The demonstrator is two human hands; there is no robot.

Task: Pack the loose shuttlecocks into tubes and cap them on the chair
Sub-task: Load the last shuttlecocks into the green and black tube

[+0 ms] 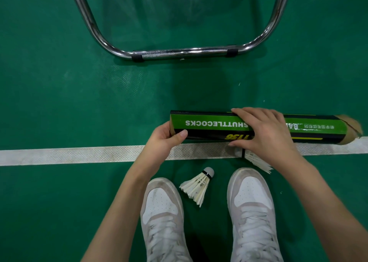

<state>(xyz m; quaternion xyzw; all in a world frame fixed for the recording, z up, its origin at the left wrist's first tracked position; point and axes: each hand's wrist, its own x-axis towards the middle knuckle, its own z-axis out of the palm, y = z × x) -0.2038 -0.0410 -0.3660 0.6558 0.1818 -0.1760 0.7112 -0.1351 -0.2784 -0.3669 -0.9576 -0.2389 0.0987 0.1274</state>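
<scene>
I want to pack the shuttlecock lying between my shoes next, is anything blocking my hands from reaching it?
Nothing visible lies over the shuttlecock; it sits bare on the floor. But both the left hand and right hand grip the tube.

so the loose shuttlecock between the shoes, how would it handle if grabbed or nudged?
The shuttlecock is probably very light: mostly thin feathers. The skirt looks crushable, so gripping the rounded cork end seems safer. Lying on its side, it would likely roll in an arc if nudged.

We see even, soft overhead light. A dark shadow falls on the green floor (59, 102) beyond the tube (209, 126), whose right end is blurred. The chrome chair frame (185, 53) shows glare, and the edges bend.
</scene>
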